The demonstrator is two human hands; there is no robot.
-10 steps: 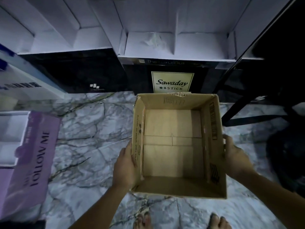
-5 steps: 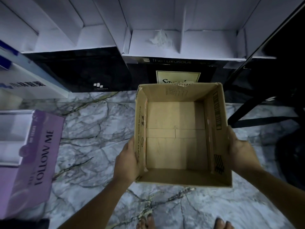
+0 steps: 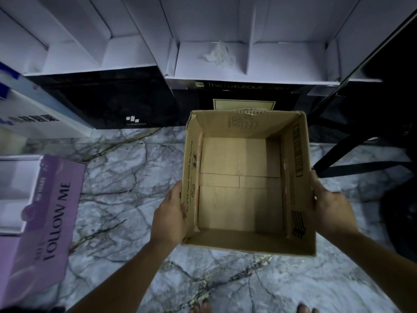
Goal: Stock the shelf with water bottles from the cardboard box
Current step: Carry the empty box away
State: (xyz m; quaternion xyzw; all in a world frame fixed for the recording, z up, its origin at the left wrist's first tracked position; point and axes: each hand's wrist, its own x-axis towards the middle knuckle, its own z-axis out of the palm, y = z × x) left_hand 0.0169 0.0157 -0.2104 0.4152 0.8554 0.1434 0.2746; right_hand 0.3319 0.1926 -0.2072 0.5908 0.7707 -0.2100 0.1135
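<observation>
Your left hand (image 3: pixel 170 213) and right hand (image 3: pixel 329 208) are set apart, each clamped on a side wall of the cardboard box (image 3: pixel 248 126). You hold it, open top up, over the marble floor (image 3: pixel 135 199), before the white shelf (image 3: pixel 282 64).

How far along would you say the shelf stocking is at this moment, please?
Done: the cardboard box is empty, its bare bottom showing. In hand: the left hand and right hand hold it by its side walls over the marble floor. Left: hard to say; the white shelf bays in view hold no bottles, only a crumpled scrap.
</observation>
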